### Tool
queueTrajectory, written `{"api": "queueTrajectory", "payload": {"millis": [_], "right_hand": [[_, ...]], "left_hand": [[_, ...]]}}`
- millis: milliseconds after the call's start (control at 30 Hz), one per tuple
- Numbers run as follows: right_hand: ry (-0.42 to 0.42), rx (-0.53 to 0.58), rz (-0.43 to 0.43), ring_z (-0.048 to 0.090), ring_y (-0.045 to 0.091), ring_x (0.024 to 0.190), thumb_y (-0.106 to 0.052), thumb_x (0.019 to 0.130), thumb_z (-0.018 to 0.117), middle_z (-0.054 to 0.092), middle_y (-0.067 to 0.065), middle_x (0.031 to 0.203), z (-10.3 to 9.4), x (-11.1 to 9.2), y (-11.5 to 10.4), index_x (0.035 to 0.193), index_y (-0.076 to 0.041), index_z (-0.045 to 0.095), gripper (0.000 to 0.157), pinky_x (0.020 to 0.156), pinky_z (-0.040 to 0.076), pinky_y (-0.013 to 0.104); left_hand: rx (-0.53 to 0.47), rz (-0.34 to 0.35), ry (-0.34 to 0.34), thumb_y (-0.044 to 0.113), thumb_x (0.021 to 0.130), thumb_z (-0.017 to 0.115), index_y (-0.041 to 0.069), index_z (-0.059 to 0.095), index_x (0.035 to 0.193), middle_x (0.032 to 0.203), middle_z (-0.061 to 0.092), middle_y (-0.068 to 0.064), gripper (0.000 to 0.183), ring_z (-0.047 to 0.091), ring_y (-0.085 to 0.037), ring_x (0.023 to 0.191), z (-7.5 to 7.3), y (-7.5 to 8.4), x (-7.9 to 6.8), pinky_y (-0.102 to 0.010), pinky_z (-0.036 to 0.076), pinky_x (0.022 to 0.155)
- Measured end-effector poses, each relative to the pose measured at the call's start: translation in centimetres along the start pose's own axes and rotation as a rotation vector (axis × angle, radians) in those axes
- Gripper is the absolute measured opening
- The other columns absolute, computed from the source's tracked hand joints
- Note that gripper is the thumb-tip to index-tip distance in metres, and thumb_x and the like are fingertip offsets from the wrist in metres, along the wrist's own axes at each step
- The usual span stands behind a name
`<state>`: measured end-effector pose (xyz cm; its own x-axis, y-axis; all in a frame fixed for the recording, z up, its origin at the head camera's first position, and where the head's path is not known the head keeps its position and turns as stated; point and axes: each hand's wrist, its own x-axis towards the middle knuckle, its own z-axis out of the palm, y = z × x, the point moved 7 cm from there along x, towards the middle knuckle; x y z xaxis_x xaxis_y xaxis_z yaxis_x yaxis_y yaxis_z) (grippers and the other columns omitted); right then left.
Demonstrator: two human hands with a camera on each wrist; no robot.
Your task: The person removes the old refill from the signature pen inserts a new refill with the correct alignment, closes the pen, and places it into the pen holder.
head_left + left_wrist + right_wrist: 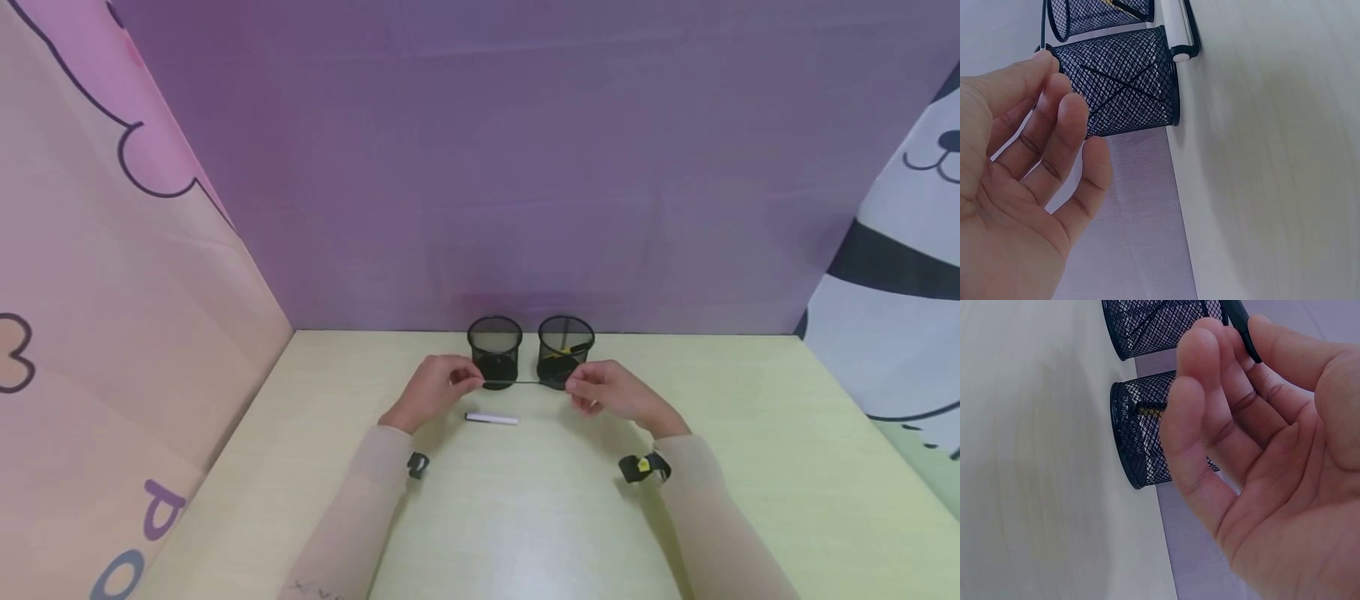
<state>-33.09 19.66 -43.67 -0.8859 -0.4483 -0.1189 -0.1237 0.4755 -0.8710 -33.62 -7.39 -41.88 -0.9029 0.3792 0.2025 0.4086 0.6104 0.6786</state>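
My left hand [442, 385] and right hand [618, 392] pinch opposite ends of a thin dark rod [521, 382]. It stretches level in front of two black mesh pen cups. In the left wrist view, the left thumb and fingertips grip its slender end [1044, 25]. The right wrist view shows its thicker, tapered black end [1244, 331] between the right thumb and fingers. Thin dark sticks cross inside the left cup [495, 343]; the right cup [566, 337] holds a yellow-and-black item [573, 350]. Nearer to me lies a white marker [491, 418] with black trim.
Both cups stand upright side by side near the back edge of the pale wooden table [517, 517]. Behind them rises a purple cloth backdrop [525, 167]. Printed cloth panels border the table on the left [97, 333] and right [900, 333].
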Motion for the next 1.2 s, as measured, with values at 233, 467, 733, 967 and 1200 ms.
{"api": "queueTrajectory", "payload": {"millis": [233, 467, 733, 967, 1200], "right_hand": [[0.001, -0.001, -0.009, 0.064, 0.020, 0.079, -0.028, 0.104, 0.061, 0.069, 0.012, 0.088, 0.00, -0.04, -0.11, 0.111, 0.009, 0.063, 0.037, 0.076, 0.060, 0.038], [0.002, -0.001, -0.015, 0.065, 0.020, 0.079, -0.027, 0.105, 0.060, 0.069, 0.012, 0.088, -0.04, -0.02, -0.04, 0.111, 0.009, 0.063, 0.036, 0.076, 0.060, 0.039], [0.002, 0.009, -0.014, 0.065, 0.020, 0.080, -0.027, 0.104, 0.061, 0.069, 0.010, 0.088, -0.04, -0.06, -0.03, 0.112, 0.009, 0.063, 0.036, 0.078, 0.061, 0.039], [0.004, -0.007, -0.016, 0.065, 0.021, 0.080, -0.026, 0.105, 0.060, 0.069, 0.012, 0.089, -0.13, -0.09, -0.09, 0.112, 0.009, 0.063, 0.036, 0.078, 0.061, 0.040], [0.001, -0.004, -0.014, 0.065, 0.020, 0.081, -0.025, 0.105, 0.060, 0.069, 0.013, 0.090, -0.13, -0.10, -0.09, 0.113, 0.009, 0.062, 0.035, 0.078, 0.061, 0.039]], "left_hand": [[0.003, 0.002, 0.007, 0.018, 0.095, 0.073, 0.013, 0.078, 0.100, 0.087, 0.072, 0.004, 0.008, 0.058, -0.012, 0.080, -0.10, -0.29, 0.02, -0.026, 0.049, 0.071], [0.003, 0.002, 0.015, 0.018, 0.095, 0.074, 0.014, 0.078, 0.099, 0.087, 0.071, 0.004, 0.007, 0.058, -0.012, 0.080, -0.17, -0.51, 0.03, -0.026, 0.049, 0.071], [0.003, -0.007, 0.013, 0.017, 0.095, 0.074, 0.012, 0.079, 0.099, 0.087, 0.072, 0.003, 0.008, 0.058, -0.013, 0.080, -0.27, -0.56, -0.05, -0.025, 0.049, 0.071], [0.016, 0.001, 0.019, 0.016, 0.094, 0.075, 0.013, 0.079, 0.098, 0.087, 0.072, 0.003, 0.006, 0.058, -0.012, 0.079, -0.30, -0.72, 0.05, -0.026, 0.049, 0.071], [0.035, 0.005, 0.020, 0.017, 0.094, 0.075, 0.011, 0.079, 0.098, 0.085, 0.072, 0.003, 0.008, 0.057, -0.013, 0.079, -0.34, -0.89, 0.09, -0.027, 0.048, 0.072]]}}
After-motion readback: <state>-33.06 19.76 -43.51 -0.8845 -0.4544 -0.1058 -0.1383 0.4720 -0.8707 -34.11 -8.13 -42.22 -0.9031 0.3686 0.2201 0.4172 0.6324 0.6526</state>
